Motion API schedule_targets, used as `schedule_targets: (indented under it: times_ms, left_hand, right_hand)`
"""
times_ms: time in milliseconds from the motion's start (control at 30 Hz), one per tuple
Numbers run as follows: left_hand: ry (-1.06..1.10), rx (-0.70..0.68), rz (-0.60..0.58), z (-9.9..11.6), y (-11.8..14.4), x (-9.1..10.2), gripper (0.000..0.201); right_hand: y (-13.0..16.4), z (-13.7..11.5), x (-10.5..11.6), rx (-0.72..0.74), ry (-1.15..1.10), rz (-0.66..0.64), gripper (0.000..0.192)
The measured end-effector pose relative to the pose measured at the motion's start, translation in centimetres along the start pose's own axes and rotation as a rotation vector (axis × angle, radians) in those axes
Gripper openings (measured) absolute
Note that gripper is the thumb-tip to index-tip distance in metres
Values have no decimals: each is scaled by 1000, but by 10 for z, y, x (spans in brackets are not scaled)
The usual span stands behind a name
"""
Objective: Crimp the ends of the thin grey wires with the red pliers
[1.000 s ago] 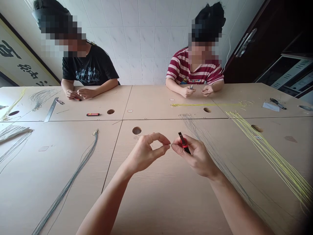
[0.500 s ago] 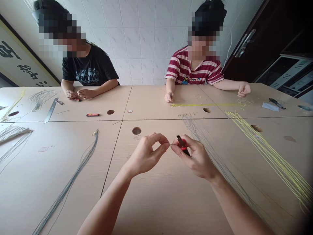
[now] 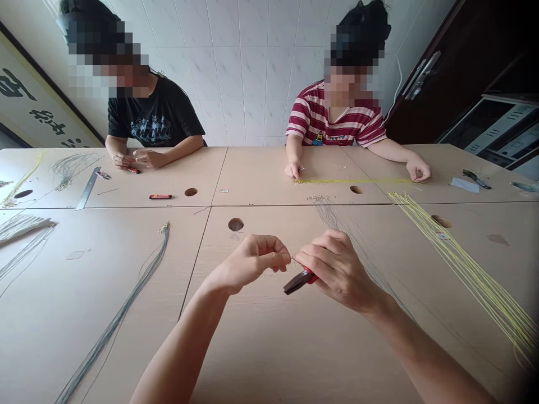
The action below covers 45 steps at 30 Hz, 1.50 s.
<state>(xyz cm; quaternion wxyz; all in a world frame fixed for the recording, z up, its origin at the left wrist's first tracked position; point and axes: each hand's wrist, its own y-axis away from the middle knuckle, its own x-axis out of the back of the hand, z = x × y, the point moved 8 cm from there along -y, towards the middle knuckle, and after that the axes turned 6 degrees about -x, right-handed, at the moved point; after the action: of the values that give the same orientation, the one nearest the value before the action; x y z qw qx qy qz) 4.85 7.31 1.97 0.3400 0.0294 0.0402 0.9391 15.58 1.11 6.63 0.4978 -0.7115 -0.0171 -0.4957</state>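
Over the middle of the table, my left hand (image 3: 255, 262) pinches a thin thread between thumb and fingertips. Whatever sits at the thread's end is too small to make out. Close by on the right, my right hand (image 3: 337, 272) is closed around pliers (image 3: 297, 281) with red grips and dark jaws. The jaws point down and left, below the fingertips. Right thumb and forefinger meet near the left fingertips, at the thread. Most of the pliers' handles are hidden in the palm.
A bundle of grey cords (image 3: 138, 286) lies left, loose grey cords (image 3: 337, 216) and yellow cords (image 3: 458, 269) right. Across the table sit two people. A steel ruler (image 3: 88, 188), a red marker (image 3: 160, 197) and round table holes (image 3: 236, 224) are further back.
My right hand has turned over, swinging the pliers' jaws from pointing up to down and left. My left fingers have curled inward. The right-hand person's hand has come down onto the yellow cords.
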Motion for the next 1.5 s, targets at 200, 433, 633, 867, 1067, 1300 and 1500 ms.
schedule_targets:
  times_ms: [200,433,633,867,1067,1300,1500]
  left_hand:
    - [-96,-36,56,9,2,3,25]
    - [-447,-315,234,38,14,14,11]
    - [-592,-508,160,49,18,4,15]
    - [-600,-506,138,47,15,2,7]
    - [-614,-461,150,47,16,2,8]
    - [-600,-438,163,44,15,-2,12]
    - [-576,-413,159,39,14,-4,11]
  right_hand:
    - [1,17,-2,-191,-260,41,20]
    - [3,27,-8,-412,-529,-37,16]
    - [6,33,-15,-593,-654,-118,11]
    - [5,32,-13,-561,-628,-105,11]
    - [4,27,-11,-467,-615,-115,12]
    - [5,27,-8,-468,-612,-105,12]
    - [5,30,-5,-507,-606,-49,11]
